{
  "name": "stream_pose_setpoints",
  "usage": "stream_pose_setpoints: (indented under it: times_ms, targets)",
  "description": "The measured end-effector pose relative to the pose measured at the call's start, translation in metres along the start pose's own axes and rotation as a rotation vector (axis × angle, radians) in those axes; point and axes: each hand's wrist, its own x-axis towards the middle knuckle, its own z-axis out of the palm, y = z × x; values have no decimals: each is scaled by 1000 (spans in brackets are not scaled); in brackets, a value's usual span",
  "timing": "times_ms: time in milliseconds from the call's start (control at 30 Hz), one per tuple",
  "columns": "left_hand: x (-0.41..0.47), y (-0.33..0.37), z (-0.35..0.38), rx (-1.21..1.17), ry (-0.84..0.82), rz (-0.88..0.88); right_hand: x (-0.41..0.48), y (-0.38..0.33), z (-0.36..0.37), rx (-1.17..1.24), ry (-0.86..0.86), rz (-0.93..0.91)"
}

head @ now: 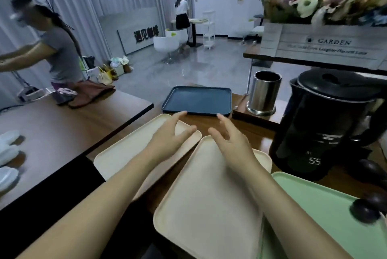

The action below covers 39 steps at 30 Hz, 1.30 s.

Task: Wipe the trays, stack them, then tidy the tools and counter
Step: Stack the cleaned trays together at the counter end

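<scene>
Head view: two bare forearms reach out over a brown wooden counter.
Nearest trays: a cream rectangular plastic tray lies under the right forearm. A pale green plastic tray beside it on the right carries a dark round object. A second cream tray lies angled to the left.
Left hand: fingers spread, lightly bent, holding nothing, above the second cream tray.
Right hand: fingers spread, empty, above the first cream tray's far end.
Beyond: a dark blue rectangular tray lies flat just past the fingertips; contact cannot be told.
Right side: a black electric kettle, and a steel cylindrical cup farther back.
</scene>
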Motion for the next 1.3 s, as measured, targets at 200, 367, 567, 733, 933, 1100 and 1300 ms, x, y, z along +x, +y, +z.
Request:
stream_pose_setpoints:
  times_ms: [200, 367, 567, 733, 933, 1100, 1300]
  targets:
    - [102, -61, -9, -18, -72, 27, 90, 6, 48, -74, 91, 111]
    - [165, -104, -3, 18, -116, 74, 140, 22, 68, -175, 118, 185]
    - [215, -147, 18, 296, -134, -70, 190, 60, 77, -555, 98, 232]
    - [226, -173, 22, 367, -163, -63, 201, 67, 82, -778, 84, 335]
    - [246, -188, -1, 216, -185, -84, 197, 57, 85, -722, 230, 398]
    - [263, -183, 1, 58, -138, -104, 202, 52, 87, -659, 188, 516]
    - [275, -180, 8, -65, -86, -34, 188, 33, 90, -645, 245, 539]
